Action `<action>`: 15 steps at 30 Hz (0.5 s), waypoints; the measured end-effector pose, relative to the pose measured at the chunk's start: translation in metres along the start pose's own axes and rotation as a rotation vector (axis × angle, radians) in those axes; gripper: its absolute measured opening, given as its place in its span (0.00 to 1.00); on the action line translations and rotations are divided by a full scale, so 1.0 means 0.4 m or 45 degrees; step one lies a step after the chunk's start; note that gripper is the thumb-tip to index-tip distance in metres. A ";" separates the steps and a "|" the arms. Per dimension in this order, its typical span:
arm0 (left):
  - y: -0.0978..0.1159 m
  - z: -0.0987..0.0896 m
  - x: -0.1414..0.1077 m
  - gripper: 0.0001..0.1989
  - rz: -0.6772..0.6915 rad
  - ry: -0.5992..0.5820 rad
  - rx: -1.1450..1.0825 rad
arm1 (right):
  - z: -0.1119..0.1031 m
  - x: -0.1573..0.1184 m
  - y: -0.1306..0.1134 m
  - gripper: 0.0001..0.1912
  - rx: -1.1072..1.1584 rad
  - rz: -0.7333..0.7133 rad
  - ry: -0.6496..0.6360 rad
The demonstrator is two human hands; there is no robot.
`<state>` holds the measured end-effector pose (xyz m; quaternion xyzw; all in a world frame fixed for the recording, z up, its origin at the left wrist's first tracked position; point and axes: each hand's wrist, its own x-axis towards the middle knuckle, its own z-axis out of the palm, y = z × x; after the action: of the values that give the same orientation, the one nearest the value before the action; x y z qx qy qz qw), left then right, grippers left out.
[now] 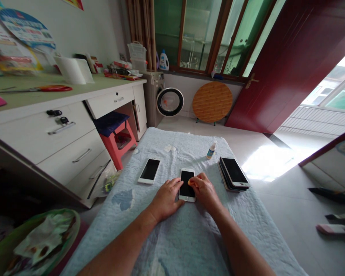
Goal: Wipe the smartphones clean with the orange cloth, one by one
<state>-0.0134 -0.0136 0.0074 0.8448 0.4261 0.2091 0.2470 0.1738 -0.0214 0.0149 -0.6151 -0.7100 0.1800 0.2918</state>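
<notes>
A white-framed smartphone [186, 195] with a dark screen lies face up on the cloth-covered table [149, 245]. My left hand [167, 197] holds its left side, fingers along the upper edge and thumb near the lower corner. My right hand [204, 189] pinches a small orange piece [190, 183] against the screen; the fingers mostly hide it, so I cannot tell if it is sponge or cloth. To the left lies a second white smartphone [150, 170]. On the right is a stack of phones [234, 174], the top one white with a dark screen. A small spray bottle [211, 150] stands behind.
A white desk [57, 134] with drawers runs along the left, a red stool [117, 142] partly under it. A bin [71, 218] holding crumpled tissue is at lower left. Beyond the table are a washing machine [152, 96] with its door open and a round wooden tabletop [212, 101].
</notes>
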 end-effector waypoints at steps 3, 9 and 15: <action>-0.004 -0.004 0.000 0.28 0.008 -0.020 -0.014 | -0.021 0.001 0.002 0.10 0.039 -0.043 -0.106; 0.004 0.003 0.001 0.29 -0.003 0.035 0.004 | -0.068 -0.013 -0.003 0.11 0.110 -0.169 -0.368; 0.012 0.007 0.004 0.26 -0.017 0.036 0.041 | -0.021 -0.023 -0.036 0.07 0.087 -0.284 -0.339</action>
<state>-0.0081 -0.0154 0.0082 0.8427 0.4386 0.2125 0.2288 0.1686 -0.0337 0.0284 -0.4931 -0.7996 0.2503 0.2341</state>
